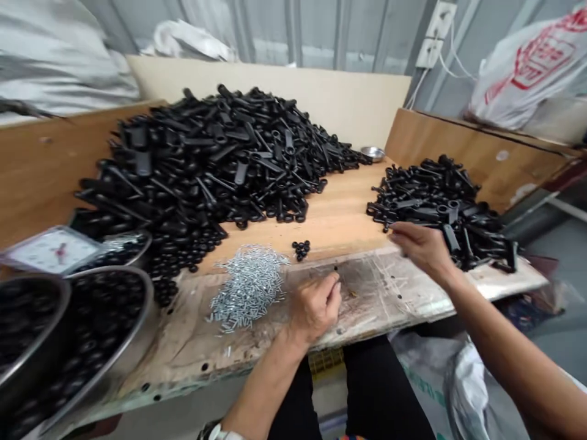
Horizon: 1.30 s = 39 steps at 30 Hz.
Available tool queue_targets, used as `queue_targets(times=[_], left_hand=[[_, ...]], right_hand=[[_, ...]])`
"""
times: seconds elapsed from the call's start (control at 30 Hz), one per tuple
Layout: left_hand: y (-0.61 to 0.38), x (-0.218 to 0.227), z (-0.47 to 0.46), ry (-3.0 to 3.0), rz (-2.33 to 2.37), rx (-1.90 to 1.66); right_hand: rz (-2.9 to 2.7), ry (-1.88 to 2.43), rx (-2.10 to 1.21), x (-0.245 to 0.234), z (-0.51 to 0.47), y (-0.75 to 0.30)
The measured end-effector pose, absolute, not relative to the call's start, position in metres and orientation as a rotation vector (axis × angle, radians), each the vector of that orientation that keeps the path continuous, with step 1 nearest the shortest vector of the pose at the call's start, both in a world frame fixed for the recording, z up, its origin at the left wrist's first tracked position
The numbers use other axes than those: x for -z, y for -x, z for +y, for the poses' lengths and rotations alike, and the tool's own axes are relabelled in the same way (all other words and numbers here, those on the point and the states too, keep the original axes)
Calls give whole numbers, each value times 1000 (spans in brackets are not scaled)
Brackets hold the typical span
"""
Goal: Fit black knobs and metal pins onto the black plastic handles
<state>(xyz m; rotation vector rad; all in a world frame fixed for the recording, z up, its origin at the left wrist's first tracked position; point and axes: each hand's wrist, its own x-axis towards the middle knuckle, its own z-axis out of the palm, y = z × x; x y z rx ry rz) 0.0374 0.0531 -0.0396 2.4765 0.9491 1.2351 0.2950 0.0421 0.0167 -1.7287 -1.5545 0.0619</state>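
Low in the middle of the frame, the left hand (315, 307) rests on the plastic-covered front of the workbench (339, 214), curled nearly into a fist with thumb and fingertips pinched together. It may be nipping something small, but the view is too blurred to tell. Just to its left lies a pile of silver screws (250, 284), with a small cluster of black rings (301, 248) above it. At right of centre, the right hand (420, 245) lies half open, fingers stretched, touching the near edge of the smaller pile of black plastic parts (447, 205). The large heap (215, 159) fills the upper left.
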Motion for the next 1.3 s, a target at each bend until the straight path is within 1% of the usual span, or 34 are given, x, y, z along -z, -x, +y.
queue_targets(times=[0.07, 0.17, 0.3, 0.47, 0.7, 0.8, 0.93, 1.0, 1.13, 1.3], left_hand=[[-36, 39, 52, -2480, 918, -1259], [-35, 37, 50, -2460, 879, -1360], [-32, 33, 49, -2398, 847, -1472], [-29, 26, 48, -2299, 846, -1576], [-25, 17, 46, -2076, 759, -1663], [-21, 16, 45, -1875, 760, -1631], [-19, 13, 45, -1480, 745, -1502], [-18, 11, 45, -1242, 713, -1448], [-15, 8, 48, -827, 673, -1347], [-12, 9, 52, -661, 631, -1330]], right_hand=[[-1792, 1721, -158, -11, 71, -251], [-2128, 1742, -170, -3, 111, -202], [-2456, 1776, -180, 2, 152, -168], [-2627, 1732, -195, 2, 174, -161], [-2692, 1607, -293, 6, 183, -162], [-2548, 1683, -373, 9, 189, -162], [-2037, 1667, -804, 4, 204, -163], [-1717, 1612, -919, -3, 213, -162], [-1322, 1627, -801, -16, 237, -166], [-1144, 1691, -698, -13, 271, -174]])
